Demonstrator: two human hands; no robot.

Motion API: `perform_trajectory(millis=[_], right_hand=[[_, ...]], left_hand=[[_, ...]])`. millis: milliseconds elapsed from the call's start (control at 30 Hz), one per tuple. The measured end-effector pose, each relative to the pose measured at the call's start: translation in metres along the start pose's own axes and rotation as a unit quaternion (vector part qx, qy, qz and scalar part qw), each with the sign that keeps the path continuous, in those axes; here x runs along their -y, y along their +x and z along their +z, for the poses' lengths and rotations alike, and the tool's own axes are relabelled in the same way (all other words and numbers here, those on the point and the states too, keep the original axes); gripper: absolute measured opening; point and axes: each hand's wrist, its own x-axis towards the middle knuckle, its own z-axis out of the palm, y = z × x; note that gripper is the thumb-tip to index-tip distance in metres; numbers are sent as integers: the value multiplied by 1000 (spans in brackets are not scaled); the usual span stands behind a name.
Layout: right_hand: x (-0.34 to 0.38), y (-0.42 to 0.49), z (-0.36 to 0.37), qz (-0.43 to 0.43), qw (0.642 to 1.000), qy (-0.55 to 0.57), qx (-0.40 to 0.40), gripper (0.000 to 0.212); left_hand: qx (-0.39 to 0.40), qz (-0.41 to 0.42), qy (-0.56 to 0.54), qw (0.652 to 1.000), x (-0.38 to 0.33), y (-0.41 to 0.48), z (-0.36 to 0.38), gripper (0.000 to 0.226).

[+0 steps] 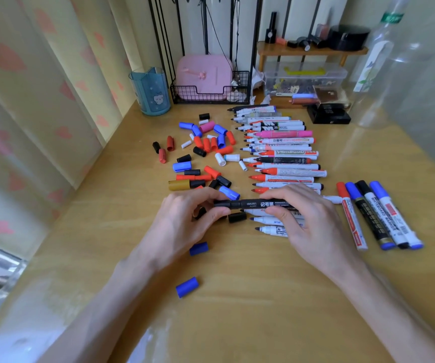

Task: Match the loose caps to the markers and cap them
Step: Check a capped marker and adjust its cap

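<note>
Glossy wooden desk (237, 318), heart-patterned curtain (27, 106) along its left edge. Near edge: a loose blue cap (187, 286). Mid-desk: the right hand (308, 224) grips the barrel of a black marker (253, 204), held level; the left hand (182, 226) pinches its cap end, though whether the cap is fully seated is unclear. The marker is probably light, rigid and smooth: hold mid-barrel and press the cap along the axis. Beyond: loose caps (205, 148) toward the left edge, uncapped markers (281, 153) beside them, capped markers (376, 213) toward the right edge. Far edge: blue cup (153, 93), wire basket (211, 96).
</note>
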Motion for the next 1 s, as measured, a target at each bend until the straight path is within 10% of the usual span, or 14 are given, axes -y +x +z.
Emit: perform_trajectory(millis=[1000], right_hand=[[2, 4, 5, -96, 992, -43, -63, 28]], left_hand=[[68, -56, -43, 995, -1, 5, -8, 5]])
